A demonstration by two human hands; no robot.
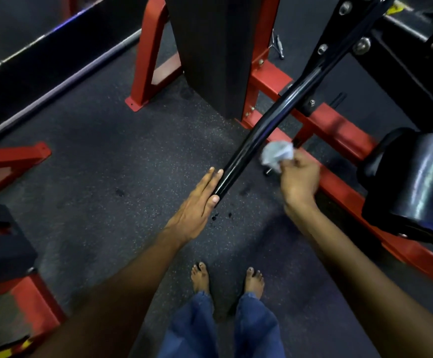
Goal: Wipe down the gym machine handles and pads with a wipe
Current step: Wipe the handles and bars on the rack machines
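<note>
A glossy black handle bar (256,135) of the gym machine slants from upper right down to its free end in the middle of the view. My left hand (197,208) lies along the left side of that end, fingers straight, thumb touching the tip. My right hand (299,180) pinches a crumpled white wipe (277,155) just to the right of the bar, close to it; contact with the bar cannot be told. A black roller pad (411,182) sits at the right.
The machine's red steel frame (339,177) runs along the floor under and right of the bar. A tall black shroud (210,55) stands behind. More red frame parts (11,161) lie at the left. My bare feet (225,277) stand on speckled rubber flooring (106,156).
</note>
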